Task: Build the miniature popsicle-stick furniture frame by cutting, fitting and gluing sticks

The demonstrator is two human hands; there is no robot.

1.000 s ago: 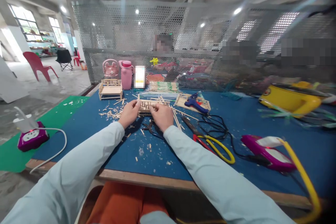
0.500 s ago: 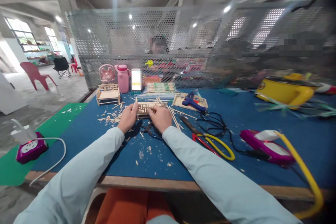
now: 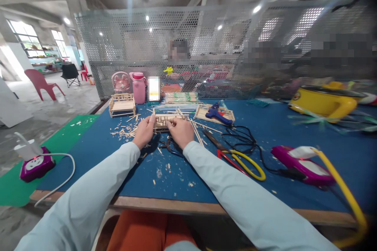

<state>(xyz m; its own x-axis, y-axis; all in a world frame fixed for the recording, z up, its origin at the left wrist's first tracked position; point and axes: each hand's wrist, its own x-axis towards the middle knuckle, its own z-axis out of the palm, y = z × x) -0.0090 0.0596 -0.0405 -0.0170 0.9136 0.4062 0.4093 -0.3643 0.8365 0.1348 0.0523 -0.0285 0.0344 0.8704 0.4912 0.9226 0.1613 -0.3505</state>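
Note:
A small model of thin wooden sticks (image 3: 161,122), with a lattice-like side, is between my hands above the blue tabletop. My left hand (image 3: 144,132) grips its left end, thumb up along the corner. The fingers of my right hand (image 3: 182,131) are pinched together at the lattice near the middle; whether a tiny stick is between them I cannot make out. Below the model lies a dark-handled cutting tool (image 3: 169,146), partly in shadow. Loose sticks (image 3: 198,133) and cut bits (image 3: 125,130) are scattered around both hands.
At the back left stands a finished-looking stick bench (image 3: 122,104) by a pink bottle (image 3: 139,88) and a phone (image 3: 153,88). On the right are a blue glue gun (image 3: 218,114) on a stick frame, scissors (image 3: 235,159), a purple power strip (image 3: 303,165) and a yellow pot (image 3: 322,102).
Both hands stay at the model with almost the same grip. The whole view has shifted slightly, so things appear a little further right.

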